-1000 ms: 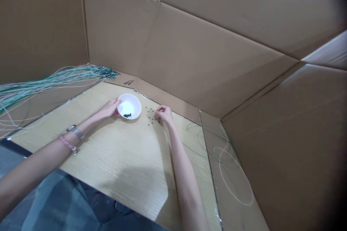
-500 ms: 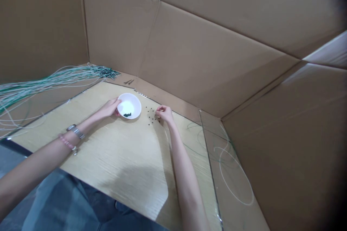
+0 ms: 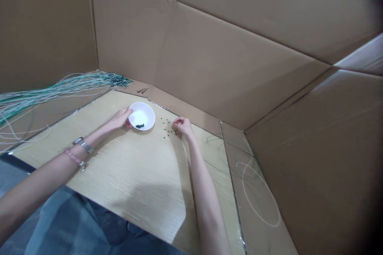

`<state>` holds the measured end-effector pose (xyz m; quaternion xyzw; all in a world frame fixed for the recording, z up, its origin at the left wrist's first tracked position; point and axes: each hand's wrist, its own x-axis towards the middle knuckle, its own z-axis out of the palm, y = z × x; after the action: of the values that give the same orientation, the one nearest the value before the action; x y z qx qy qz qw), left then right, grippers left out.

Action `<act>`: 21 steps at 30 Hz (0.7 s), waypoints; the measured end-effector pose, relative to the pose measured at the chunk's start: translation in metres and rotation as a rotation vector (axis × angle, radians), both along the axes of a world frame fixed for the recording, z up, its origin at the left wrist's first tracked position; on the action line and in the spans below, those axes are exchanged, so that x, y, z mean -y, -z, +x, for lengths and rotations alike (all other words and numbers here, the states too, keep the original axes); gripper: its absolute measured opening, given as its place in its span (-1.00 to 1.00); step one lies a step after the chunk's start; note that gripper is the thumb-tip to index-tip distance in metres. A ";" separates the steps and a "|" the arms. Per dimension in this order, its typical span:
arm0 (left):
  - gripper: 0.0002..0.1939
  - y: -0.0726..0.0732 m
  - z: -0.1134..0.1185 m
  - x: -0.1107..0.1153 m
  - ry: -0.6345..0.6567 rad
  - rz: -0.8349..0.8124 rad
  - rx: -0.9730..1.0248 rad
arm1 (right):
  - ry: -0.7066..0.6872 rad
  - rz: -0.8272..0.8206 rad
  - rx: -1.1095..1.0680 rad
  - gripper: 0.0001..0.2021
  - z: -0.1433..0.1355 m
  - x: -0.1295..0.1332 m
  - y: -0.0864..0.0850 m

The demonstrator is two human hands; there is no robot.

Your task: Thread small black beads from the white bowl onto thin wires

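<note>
Head view: left of centre, the bowl point(image 3: 146, 114) looks light, stiff and smooth, best taken by its rim, where the left hand point(image 3: 122, 118) clamps it. Tiny bits point(image 3: 164, 137) mid-frame suit a fingertip pinch; I cannot tell whether the right hand's point(image 3: 182, 126) fingertips meet.

Smooth bowl point(image 3: 141, 115); cardboard walls point(image 3: 227, 75) (matt)

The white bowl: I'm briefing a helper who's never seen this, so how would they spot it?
Start at the pale board and look towards its far edge. There the left hand holds the bowl by its side. Round and white, with a dark cluster inside, it stands apart from the tiny dark specks scattered to its right.
</note>
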<state>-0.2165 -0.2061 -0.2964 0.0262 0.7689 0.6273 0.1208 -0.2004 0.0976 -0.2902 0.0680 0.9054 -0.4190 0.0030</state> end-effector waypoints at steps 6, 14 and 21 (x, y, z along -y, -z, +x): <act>-0.63 -0.004 0.002 -0.001 -0.004 -0.007 0.009 | 0.003 -0.017 -0.006 -0.70 0.002 0.000 -0.002; -0.63 -0.007 0.003 0.000 -0.020 -0.012 0.001 | 0.033 -0.024 -0.029 -0.70 0.001 0.001 -0.002; -0.63 0.001 -0.004 0.004 -0.033 0.002 -0.010 | 0.024 0.046 -0.001 -0.70 0.001 -0.003 -0.003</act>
<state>-0.2207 -0.2102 -0.2976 0.0166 0.7692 0.6299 0.1067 -0.1994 0.1003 -0.2871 0.0787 0.9139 -0.3982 -0.0042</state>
